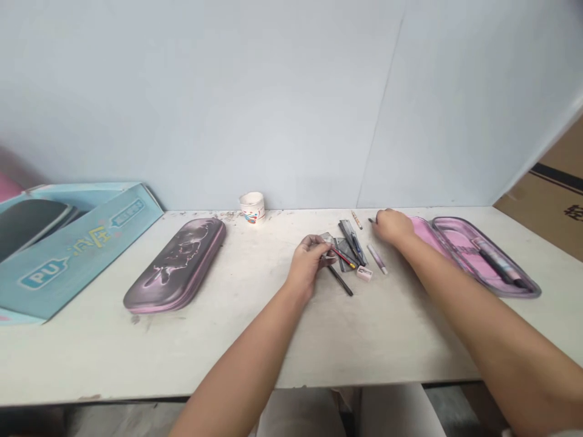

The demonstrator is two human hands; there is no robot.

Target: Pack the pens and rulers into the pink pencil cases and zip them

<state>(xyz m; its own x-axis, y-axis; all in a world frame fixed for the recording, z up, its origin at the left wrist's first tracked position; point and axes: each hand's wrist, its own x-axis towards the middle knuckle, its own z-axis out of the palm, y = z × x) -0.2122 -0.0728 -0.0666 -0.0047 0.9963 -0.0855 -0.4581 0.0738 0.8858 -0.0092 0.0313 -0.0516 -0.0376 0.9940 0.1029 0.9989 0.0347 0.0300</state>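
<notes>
My left hand (310,261) is at the left side of a small stationery pile, fingers curled together. What they pinch, perhaps something clear, I cannot make out. A red pencil (345,258) and a black pen (340,281) extend right from beside its fingertips. Clear and grey rulers (346,232) lie under and behind them, with a pink sharpener (364,273) in front. My right hand (394,227) is closed near the open pencil case (421,230); a dark, thin tip (372,221) sticks out to its left. A purple-and-white pen (377,259) lies between my hands.
A closed dark pencil case (175,264) lies left on the white table (255,346). A paper cup (252,207) stands near the wall. The blue box (82,249) fills the far left, and a cardboard box (546,194) stands at right. A short patterned stick (356,220) lies behind the pile.
</notes>
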